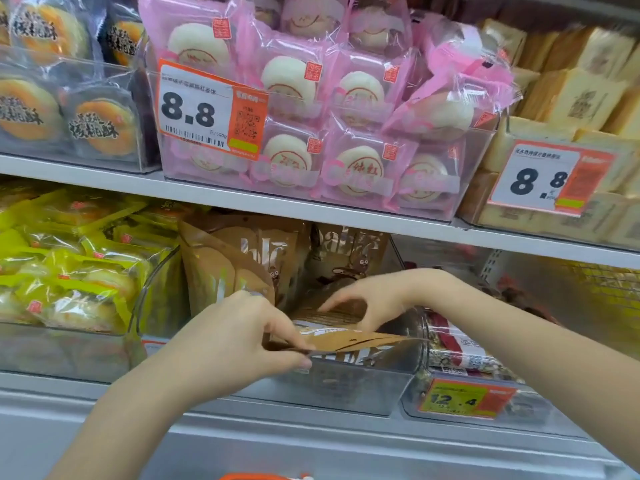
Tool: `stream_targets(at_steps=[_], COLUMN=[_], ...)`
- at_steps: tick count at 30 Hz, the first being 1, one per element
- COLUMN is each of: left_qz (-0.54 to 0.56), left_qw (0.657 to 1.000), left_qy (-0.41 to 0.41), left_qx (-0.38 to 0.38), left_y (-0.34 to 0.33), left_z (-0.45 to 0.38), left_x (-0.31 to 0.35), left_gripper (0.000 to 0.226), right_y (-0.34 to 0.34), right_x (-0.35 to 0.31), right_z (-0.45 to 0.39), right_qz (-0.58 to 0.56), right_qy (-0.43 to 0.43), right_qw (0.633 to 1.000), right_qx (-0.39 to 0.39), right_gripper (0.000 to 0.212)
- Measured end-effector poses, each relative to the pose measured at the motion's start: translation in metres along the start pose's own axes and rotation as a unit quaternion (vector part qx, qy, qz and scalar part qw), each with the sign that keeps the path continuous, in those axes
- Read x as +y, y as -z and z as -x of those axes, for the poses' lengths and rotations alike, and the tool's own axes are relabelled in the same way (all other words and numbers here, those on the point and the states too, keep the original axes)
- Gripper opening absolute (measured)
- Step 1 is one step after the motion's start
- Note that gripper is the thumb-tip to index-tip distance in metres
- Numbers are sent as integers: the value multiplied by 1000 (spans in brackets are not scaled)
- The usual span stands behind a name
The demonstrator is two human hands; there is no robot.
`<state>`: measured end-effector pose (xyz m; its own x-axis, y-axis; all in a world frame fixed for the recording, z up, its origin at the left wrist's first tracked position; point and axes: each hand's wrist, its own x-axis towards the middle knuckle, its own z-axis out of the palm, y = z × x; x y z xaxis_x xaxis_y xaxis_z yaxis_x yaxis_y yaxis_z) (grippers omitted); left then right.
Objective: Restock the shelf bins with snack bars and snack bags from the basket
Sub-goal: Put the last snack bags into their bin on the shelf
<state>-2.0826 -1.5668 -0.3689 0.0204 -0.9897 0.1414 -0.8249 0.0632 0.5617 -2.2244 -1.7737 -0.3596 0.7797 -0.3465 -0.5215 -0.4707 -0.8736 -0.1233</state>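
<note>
A flat brown snack bag [349, 339] lies across the top of a clear shelf bin [346, 389] on the lower shelf. My left hand [239, 337] pinches the bag's left edge between thumb and fingers. My right hand [374, 299] reaches in from the right, its fingers curled over the bag's far side inside the bin. More brown snack bags [242, 258] stand upright at the back of the same bin. An orange sliver of the basket [263, 476] shows at the bottom edge.
Left of the bin sits a clear bin of yellow-wrapped pastries [76, 271]; to the right, a bin of red-labelled snack bars [460, 348] with a 12.4 price tag [460, 400]. The upper shelf [311, 209] carries pink pastry packs [311, 116] and cake slices [571, 98].
</note>
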Motion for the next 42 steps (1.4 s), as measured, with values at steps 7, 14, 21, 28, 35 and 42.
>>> stream_targets(at_steps=[7,14,21,28,35,42], left_qz=[6,27,40,34,33,17], left_qw=[1000,1000,999,999,999,1000], left_qy=[-5,-8,-4,2,7,4], left_qx=[-5,0,0,2,3,0], left_y=[-1,-3,-3,-2,-3,-1], left_z=[-4,-6,-3,-2,0,-1], left_x=[-5,-6,-6,-4,-7,-6], left_gripper=[14,10,9,9,12,14], right_y=[-13,-29,-11,8,10,10], right_x=[4,-3,4,36,43,53], right_z=[-4,-17,-10,-9,-15,-10], right_qz=[15,53,-65,-166,-137,-112], right_qy=[28,9,-60,-177,-202,-202], right_qw=[996,980,946,882,871,856], right_qx=[87,191,311,403,427,462], right_gripper=[48,35,24,33,33,45])
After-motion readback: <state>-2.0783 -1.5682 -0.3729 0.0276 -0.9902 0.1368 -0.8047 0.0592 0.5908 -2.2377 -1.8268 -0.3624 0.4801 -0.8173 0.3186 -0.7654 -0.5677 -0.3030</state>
